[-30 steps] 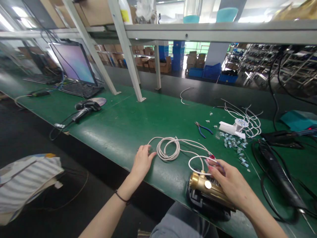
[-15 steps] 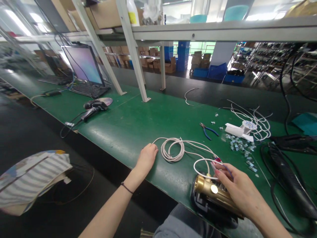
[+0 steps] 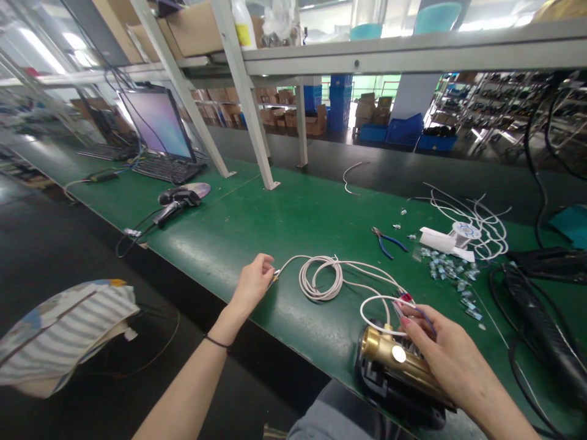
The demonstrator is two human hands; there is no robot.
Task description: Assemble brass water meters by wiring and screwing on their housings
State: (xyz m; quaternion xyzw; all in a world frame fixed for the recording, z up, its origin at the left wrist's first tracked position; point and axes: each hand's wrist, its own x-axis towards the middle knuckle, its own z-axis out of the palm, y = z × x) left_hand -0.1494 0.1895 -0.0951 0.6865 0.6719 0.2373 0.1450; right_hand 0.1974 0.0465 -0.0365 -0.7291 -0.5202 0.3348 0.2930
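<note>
Left hand (image 3: 251,284) is out on the green workbench (image 3: 293,214), fingertips pinched together on the end of a white cable (image 3: 287,264), its coil (image 3: 321,278) lying just right of that grip. Right hand (image 3: 452,360) pinches a small red connector (image 3: 405,299) with a blue wire, and a brass cylinder (image 3: 394,357) in a black housing sits directly below those fingers. Blue-handled pliers (image 3: 387,242) lie ahead of the right grip, loose metal terminals (image 3: 452,278) just beside them.
</note>
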